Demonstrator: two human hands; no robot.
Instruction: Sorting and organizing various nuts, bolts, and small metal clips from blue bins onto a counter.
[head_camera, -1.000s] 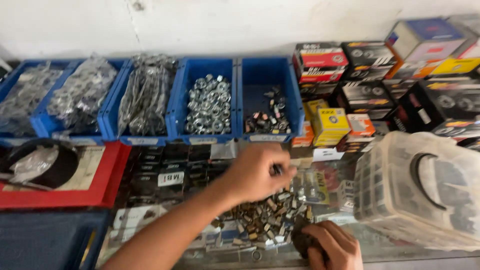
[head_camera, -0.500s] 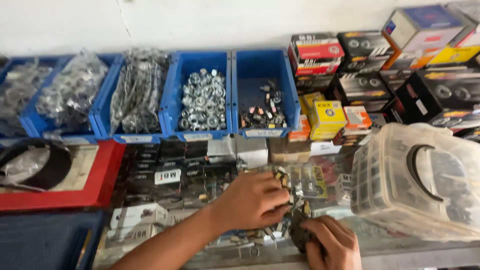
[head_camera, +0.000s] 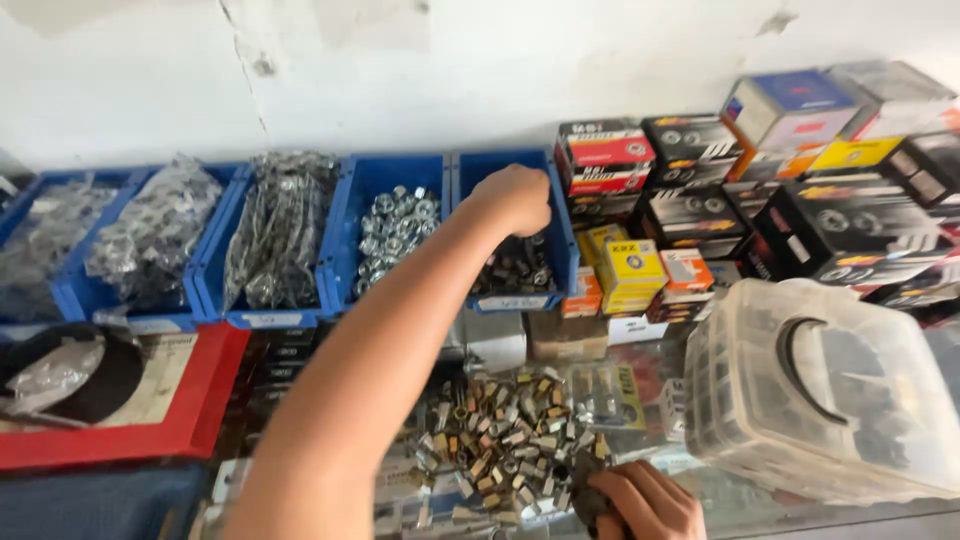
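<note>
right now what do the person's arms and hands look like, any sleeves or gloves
Both hands are bare: no gloves, rings or watch show. The left hand comes off a long bare forearm with no sleeve in view up to the frame's lower edge. Of the right hand only the knuckles and fingers show at the bottom edge, so its wrist and any sleeve are out of view.

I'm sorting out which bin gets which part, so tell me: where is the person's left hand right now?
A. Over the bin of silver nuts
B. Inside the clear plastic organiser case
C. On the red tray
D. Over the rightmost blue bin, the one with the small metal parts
D: the left hand is stretched out above the rightmost blue bin, beside the bin of silver nuts.
</note>
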